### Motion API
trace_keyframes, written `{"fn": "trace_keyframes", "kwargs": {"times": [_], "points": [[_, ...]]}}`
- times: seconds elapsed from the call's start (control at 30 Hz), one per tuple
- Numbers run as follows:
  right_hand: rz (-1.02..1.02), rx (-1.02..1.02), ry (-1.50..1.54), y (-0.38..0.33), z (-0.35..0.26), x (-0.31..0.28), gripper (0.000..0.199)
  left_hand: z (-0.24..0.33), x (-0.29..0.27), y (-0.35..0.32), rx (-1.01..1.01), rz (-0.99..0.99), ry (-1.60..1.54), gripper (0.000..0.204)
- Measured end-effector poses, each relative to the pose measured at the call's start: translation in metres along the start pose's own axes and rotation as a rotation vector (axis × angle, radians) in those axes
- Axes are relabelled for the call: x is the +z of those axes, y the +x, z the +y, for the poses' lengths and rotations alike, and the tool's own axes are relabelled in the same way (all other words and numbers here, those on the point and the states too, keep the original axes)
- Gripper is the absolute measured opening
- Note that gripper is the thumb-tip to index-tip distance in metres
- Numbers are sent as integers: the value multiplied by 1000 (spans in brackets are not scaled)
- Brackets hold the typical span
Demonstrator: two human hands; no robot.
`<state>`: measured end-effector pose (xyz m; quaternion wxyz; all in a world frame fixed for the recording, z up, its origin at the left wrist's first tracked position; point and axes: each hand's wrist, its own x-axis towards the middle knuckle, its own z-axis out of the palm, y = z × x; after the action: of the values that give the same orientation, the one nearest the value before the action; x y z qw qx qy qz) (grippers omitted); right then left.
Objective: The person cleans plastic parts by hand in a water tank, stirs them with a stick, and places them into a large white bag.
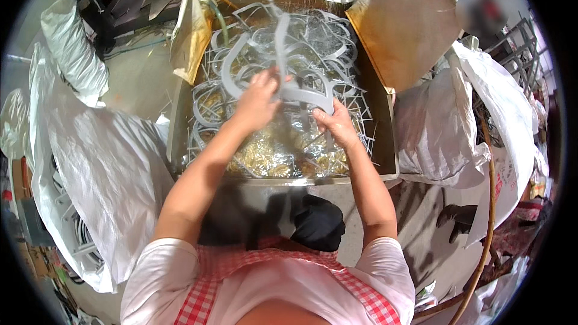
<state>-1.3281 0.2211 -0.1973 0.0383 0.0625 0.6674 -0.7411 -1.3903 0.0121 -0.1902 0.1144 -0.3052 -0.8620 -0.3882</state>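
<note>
My right hand (335,123) is closed on the end of a curved, translucent white plastic strip (310,94), with the thumb on top. Over the middle of the metal tub (304,180), my left hand (260,99) has its fingers bent against the lower end of another upright strip (281,39); motion blurs its fingertips. A third looped strip (227,69) rises just left of that hand. Below both hands, many similar bent strips lie in a tangle with water over them. Yellowish pieces (271,153) show through the water near the tub's front.
White woven sacks stand to the left (108,174) and right (436,126) of the tub. A brown board (409,24) leans at its far right corner, and a stained yellowish sheet (191,30) at the far left. A long brown pole (489,204) slants on the right.
</note>
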Motion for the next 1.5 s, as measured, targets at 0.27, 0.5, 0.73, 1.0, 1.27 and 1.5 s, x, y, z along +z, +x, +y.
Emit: {"fn": "trace_keyframes", "kwargs": {"times": [0.27,0.5,0.73,1.0,1.27,1.5], "points": [[379,128,783,25,28,-87,33,-12,-21,-9,-593,-114,-460,23],[314,-584,-483,14,61,-6,24,17,6,-11,-1110,204,-1186,17],[203,-517,-1164,5,31,7,34,-37,6,-18,-953,127,-577,18],[-310,-567,-856,-8,41,40,32,-15,26,-34,-902,-14,-1969,37],[220,-487,-513,26,104,11,25,-51,-2,-29,-686,282,-1834,29],[459,372,-173,97,161,-31,52,-60,2,-34,-829,226,-1553,23]]}}
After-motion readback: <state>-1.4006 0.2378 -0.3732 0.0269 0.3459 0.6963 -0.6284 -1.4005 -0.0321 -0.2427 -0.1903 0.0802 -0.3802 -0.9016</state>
